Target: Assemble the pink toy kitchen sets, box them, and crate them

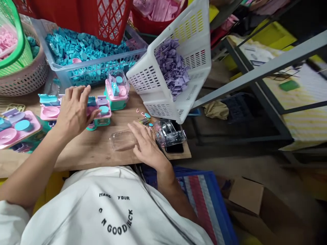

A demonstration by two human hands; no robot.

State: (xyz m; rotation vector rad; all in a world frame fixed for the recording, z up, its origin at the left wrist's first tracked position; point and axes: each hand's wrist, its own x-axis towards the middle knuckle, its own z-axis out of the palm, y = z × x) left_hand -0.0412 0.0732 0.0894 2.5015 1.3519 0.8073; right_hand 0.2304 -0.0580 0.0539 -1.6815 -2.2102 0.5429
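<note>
My left hand (75,109) lies over a row of small pink and teal toy kitchen pieces (103,117), thumb spread out to the right; its fingertips are partly hidden behind the toys. My right hand (148,143) is open, fingers stretched out, with fingertips at the right edge of a clear plastic cover (122,140) on the wooden table. Behind the row stands another toy kitchen piece (117,92) under a clear cover. At the far left sits a toy kitchen piece (20,127) with a pink bowl and a blue round part.
A stack of clear plastic covers (168,132) rests partly over a black phone (175,148) by the table's right edge. Behind are a tilted white basket (158,80) of purple parts, a translucent bin (97,63) of blue parts and a red basket (76,17). A metal frame (255,71) runs at right.
</note>
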